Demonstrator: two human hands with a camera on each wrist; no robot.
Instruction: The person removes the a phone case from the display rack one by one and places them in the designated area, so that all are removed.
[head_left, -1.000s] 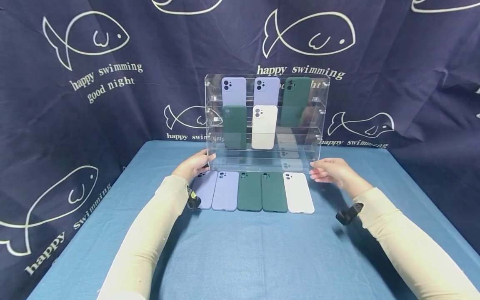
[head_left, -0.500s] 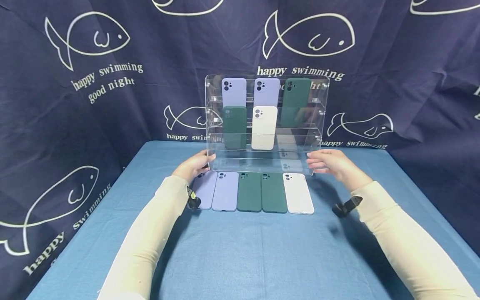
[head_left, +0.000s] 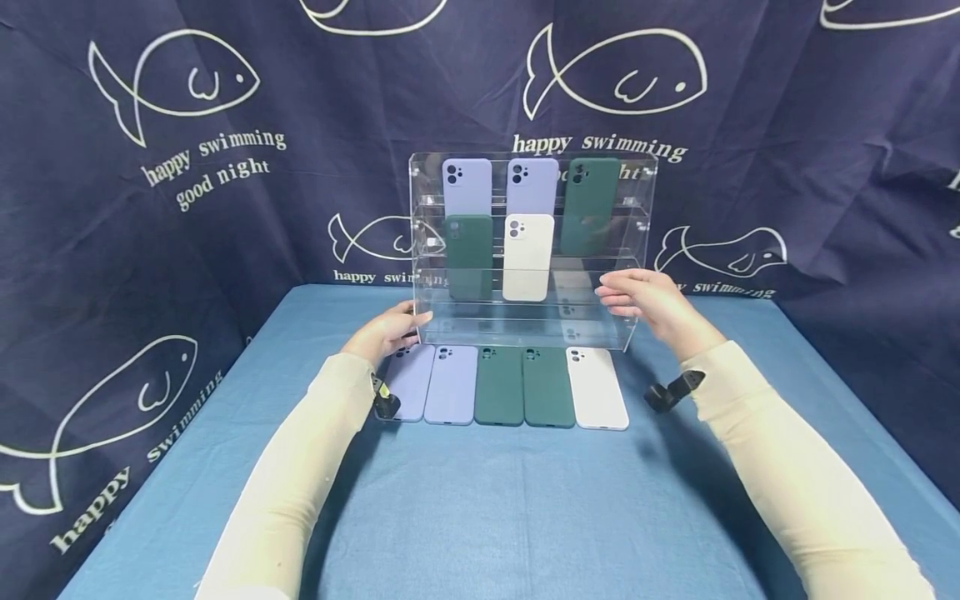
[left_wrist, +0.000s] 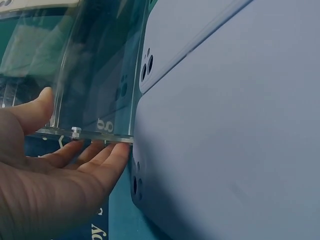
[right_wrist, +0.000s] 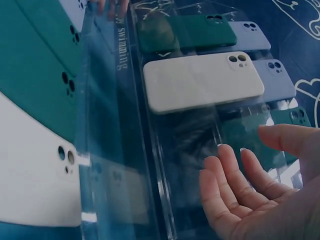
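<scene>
A clear acrylic display rack (head_left: 517, 333) stands on the table, with phone cases on its tiers. Lavender cases (head_left: 467, 185) and a green case (head_left: 590, 204) fill the top tier; a green case (head_left: 469, 257) and a cream-white case (head_left: 528, 257) stand one tier lower. My left hand (head_left: 382, 332) grips the rack's left side panel, its thumb (left_wrist: 42, 107) in front and fingers (left_wrist: 107, 165) along the outer face. At the rack's right side, my right hand (head_left: 648, 304) holds nothing; its fingers (right_wrist: 230, 185) are loosely bent beside the lower tiers.
Before the rack a row of cases lies flat: lavender cases (head_left: 450, 387), green cases (head_left: 499, 387) and a white case (head_left: 597, 390) at the right end. Blue cloth (head_left: 495, 500) covers the table. A navy curtain (head_left: 360, 108) with fish drawings hangs behind.
My right hand has come off the lower right corner of the rack and moved up and left, in front of its right side. The left hand and the cases have stayed put.
</scene>
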